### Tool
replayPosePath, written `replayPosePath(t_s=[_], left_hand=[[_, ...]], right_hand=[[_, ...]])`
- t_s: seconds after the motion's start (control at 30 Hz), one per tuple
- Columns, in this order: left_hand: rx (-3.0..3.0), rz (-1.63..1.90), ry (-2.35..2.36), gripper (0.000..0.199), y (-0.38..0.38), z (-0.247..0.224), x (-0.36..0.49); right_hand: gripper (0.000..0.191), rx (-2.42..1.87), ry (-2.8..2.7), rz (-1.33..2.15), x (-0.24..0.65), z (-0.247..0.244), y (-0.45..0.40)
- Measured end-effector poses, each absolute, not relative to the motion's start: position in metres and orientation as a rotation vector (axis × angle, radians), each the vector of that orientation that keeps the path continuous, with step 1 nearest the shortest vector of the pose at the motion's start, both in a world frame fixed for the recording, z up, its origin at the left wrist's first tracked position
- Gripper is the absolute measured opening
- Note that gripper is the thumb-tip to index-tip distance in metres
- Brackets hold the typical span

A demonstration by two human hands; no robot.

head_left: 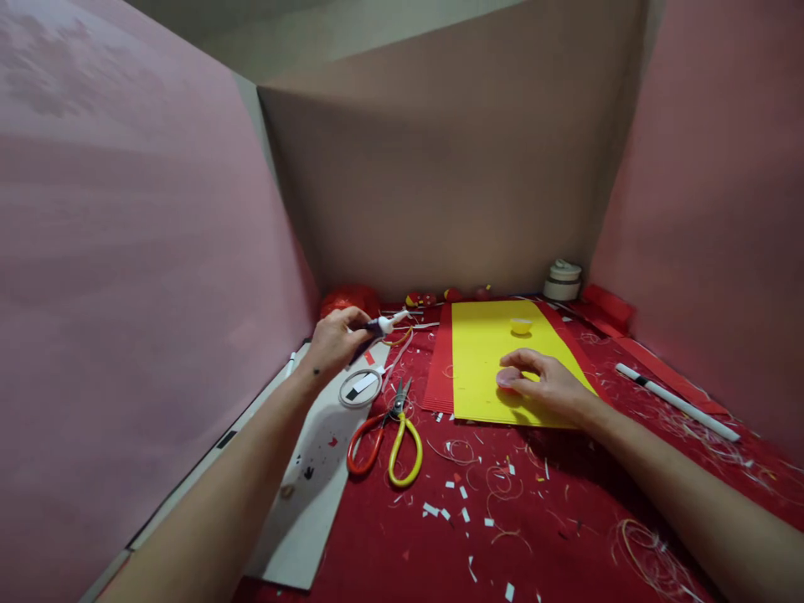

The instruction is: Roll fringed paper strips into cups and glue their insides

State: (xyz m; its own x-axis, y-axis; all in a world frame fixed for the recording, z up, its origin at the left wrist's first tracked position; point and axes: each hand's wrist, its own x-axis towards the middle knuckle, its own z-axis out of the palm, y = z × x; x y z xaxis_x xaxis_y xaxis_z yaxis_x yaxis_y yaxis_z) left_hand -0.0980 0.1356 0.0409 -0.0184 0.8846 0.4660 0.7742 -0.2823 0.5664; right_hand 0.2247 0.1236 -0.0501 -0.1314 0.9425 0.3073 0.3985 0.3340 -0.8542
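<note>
My left hand (pixel 336 342) is closed round a dark tube (pixel 370 332) with a white nozzle, which points right above the white board. In my right hand (pixel 541 381), thumb and fingers hold a small pink round piece (pixel 508 378) just over the yellow corrugated sheet (pixel 483 360). Farther back on that sheet sits a small yellow cup-shaped piece (pixel 521 327). The yellow sheet lies on a red corrugated sheet (pixel 440 373). Between my hands, scissors (pixel 399 412) with one red and one yellow handle lie with their blades slightly apart.
A white board (pixel 314 502) and a roll of tape (pixel 360 389) lie at left. Paper scraps and threads litter the red cloth (pixel 402 544). A white round box (pixel 563 280) stands at the back right, near a white tube (pixel 678 402). Pink walls rise on both sides.
</note>
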Motion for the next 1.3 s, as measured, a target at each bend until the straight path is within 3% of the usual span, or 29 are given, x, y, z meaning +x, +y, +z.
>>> replayPosePath(t_s=[0.1, 0.27, 0.47, 0.77, 1.1, 1.3], left_hand=[[2.109, 1.15, 1.659, 0.013, 0.119, 0.047, -0.07], [2.089, 1.174, 1.394, 0.016, 0.091, 0.047, -0.032], [1.95, 1.086, 1.251, 0.025, 0.078, 0.034, -0.005], [1.515, 1.039, 1.134, 0.026, 0.069, 0.021, -0.032], [1.335, 1.305, 1.137, 0.02, 0.062, 0.016, -0.022], [1.02, 1.544, 0.905, 0.032, 0.056, 0.016, -0.014]], right_hand=[[0.02, -1.125, -1.605, 0.607, 0.218, -0.039, 0.116], [0.043, -0.857, -1.325, 1.177, 0.179, -0.014, 0.088], [0.021, -0.592, -1.185, 1.358, 0.146, -0.009, 0.073], [0.025, -0.586, -0.895, 1.484, 0.151, -0.007, 0.064], [0.024, -0.494, -0.825, 1.512, 0.144, -0.007, 0.059], [0.022, -0.491, -0.755, 1.488, 0.14, -0.002, 0.059]])
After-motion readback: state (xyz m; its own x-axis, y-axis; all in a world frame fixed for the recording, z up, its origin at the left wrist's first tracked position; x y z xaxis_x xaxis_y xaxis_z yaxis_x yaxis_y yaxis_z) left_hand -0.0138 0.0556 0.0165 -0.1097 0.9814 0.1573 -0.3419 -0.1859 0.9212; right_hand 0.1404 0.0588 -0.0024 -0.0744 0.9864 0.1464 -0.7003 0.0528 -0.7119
